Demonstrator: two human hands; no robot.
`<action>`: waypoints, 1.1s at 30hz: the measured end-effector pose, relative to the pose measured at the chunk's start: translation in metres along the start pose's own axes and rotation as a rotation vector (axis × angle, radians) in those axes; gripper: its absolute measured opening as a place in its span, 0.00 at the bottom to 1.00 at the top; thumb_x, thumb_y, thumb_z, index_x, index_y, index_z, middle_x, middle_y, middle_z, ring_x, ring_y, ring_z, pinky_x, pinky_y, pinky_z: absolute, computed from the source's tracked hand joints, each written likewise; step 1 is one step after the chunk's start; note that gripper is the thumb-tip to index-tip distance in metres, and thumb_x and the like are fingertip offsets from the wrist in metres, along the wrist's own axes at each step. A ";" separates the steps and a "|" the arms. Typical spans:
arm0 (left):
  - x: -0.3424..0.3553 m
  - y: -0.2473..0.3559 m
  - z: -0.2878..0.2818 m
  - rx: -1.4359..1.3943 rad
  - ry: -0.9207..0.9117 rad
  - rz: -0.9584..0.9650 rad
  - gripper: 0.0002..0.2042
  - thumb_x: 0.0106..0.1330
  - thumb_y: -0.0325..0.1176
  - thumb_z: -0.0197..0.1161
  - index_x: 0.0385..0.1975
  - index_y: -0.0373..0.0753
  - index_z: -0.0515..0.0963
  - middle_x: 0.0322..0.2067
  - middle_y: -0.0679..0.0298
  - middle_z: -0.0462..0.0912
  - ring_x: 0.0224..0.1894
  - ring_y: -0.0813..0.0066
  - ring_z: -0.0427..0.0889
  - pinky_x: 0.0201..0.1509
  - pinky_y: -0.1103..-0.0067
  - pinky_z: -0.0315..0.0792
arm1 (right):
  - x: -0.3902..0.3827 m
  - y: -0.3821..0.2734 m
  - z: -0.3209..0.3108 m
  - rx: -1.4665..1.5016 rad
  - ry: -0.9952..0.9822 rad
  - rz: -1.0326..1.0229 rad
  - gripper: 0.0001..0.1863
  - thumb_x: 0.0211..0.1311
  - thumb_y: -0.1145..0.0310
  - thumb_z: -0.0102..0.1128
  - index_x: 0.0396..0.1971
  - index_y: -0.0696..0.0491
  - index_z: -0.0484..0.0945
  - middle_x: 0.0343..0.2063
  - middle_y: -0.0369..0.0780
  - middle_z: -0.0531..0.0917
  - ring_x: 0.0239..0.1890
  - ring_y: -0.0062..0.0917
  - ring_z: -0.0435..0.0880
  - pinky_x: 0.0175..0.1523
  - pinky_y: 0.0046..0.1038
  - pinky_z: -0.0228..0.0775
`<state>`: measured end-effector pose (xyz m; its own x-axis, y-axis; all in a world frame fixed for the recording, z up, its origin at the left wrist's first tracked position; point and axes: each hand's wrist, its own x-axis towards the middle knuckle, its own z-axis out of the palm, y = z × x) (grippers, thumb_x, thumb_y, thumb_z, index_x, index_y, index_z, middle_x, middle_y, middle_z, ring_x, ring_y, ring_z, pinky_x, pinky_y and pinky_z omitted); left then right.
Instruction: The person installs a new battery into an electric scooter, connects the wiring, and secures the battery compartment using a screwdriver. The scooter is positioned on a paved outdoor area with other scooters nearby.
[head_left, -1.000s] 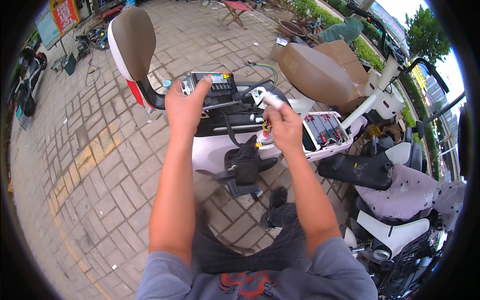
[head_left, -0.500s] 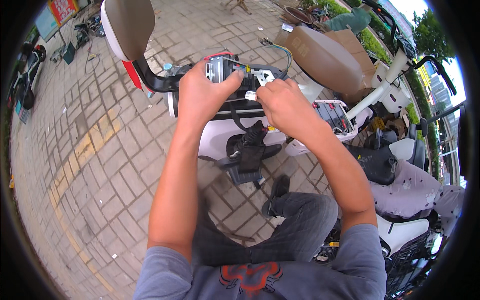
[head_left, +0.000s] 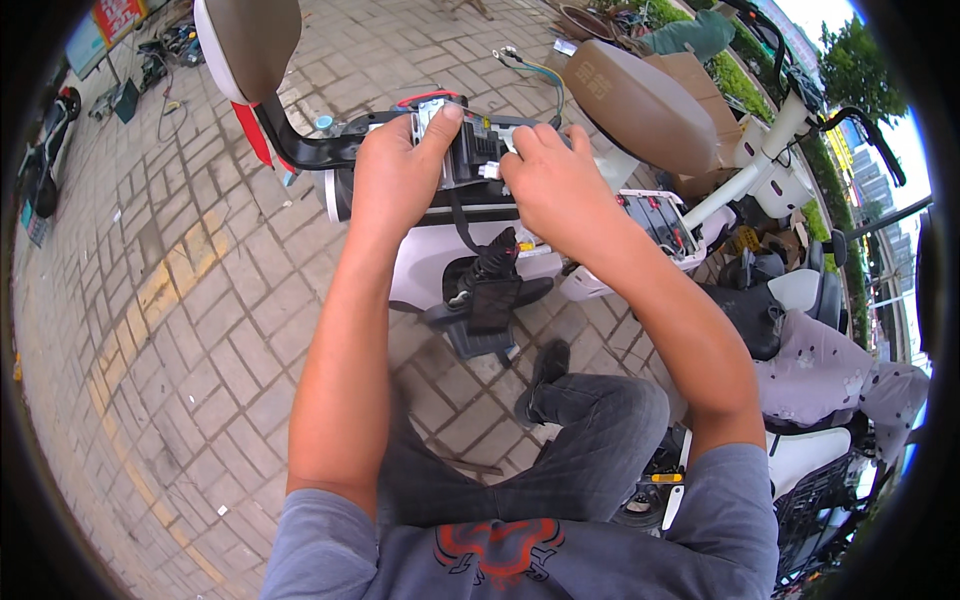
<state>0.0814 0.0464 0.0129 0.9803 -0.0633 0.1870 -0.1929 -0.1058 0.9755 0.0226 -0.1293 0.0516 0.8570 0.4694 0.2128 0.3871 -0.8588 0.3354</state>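
Brown backrest [head_left: 255, 45] cut off by the upper edge, white connector [head_left: 489, 171] partly hidden by the right grip [head_left: 555, 182]

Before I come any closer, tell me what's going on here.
A person is working over a scooter. The left hand grips a black-and-silver box, thumb on top. The right hand has a white plug at its fingertips, right by the box; whether it is plugged in can't be told. Off to the right, the batteries lie uncovered, and the brown seat is tilted beyond them.
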 end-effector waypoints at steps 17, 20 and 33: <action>-0.005 -0.010 0.004 -0.237 0.040 -0.003 0.23 0.75 0.49 0.52 0.27 0.34 0.80 0.15 0.75 0.69 0.16 0.88 0.61 0.16 0.83 0.53 | 0.007 0.001 -0.008 -0.077 -0.037 -0.103 0.06 0.52 0.73 0.56 0.28 0.54 0.82 0.35 0.39 0.75 0.47 0.31 0.75 0.57 0.56 0.63; -0.008 -0.008 0.004 -0.254 0.045 -0.007 0.23 0.75 0.49 0.52 0.27 0.34 0.80 0.15 0.75 0.69 0.16 0.88 0.61 0.16 0.83 0.53 | 0.008 0.000 -0.010 -0.104 -0.038 -0.121 0.06 0.52 0.72 0.58 0.27 0.54 0.83 0.34 0.38 0.77 0.47 0.30 0.76 0.57 0.58 0.63; -0.007 -0.014 0.001 -0.236 -0.003 -0.061 0.25 0.76 0.48 0.48 0.32 0.29 0.81 0.18 0.70 0.74 0.22 0.84 0.66 0.25 0.81 0.64 | 0.010 0.000 -0.010 -0.150 -0.044 -0.170 0.06 0.52 0.71 0.58 0.27 0.53 0.84 0.33 0.38 0.77 0.45 0.30 0.77 0.58 0.60 0.62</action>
<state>0.0769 0.0478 -0.0020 0.9897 -0.0664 0.1265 -0.1175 0.1254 0.9851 0.0276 -0.1224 0.0632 0.7990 0.5924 0.1030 0.4749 -0.7268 0.4961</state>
